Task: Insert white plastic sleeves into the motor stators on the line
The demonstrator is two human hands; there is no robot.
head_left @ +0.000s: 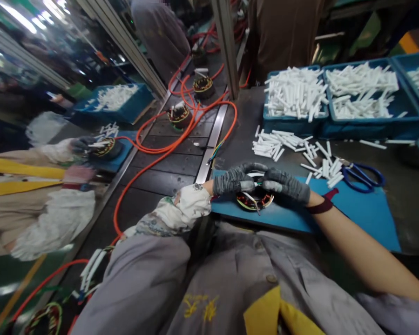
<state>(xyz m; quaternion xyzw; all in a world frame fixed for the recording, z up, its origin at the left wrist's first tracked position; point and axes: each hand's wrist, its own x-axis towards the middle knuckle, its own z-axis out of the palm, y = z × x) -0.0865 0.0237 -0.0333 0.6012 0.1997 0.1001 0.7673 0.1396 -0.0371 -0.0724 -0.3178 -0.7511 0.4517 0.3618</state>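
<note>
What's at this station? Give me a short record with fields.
left: gloved left hand, fingertips over wound coil; exact grip unclear
right: gloved right hand, fingertips close to left's, same coil
surface: blue mat under coil
tool: blue-handled scissors, right of coil
loose parts: white tubes beyond right hand
bins: blue bins with white tubes
cables: orange, left side

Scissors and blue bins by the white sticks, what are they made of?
The scissors have handles that look like smooth plastic, being evenly blue, though coated metal is possible. Their blades are too blurry to tell. The blue bins look like hard, slightly shiny plastic: one colour all over, with straight walls and thick rims.
</note>
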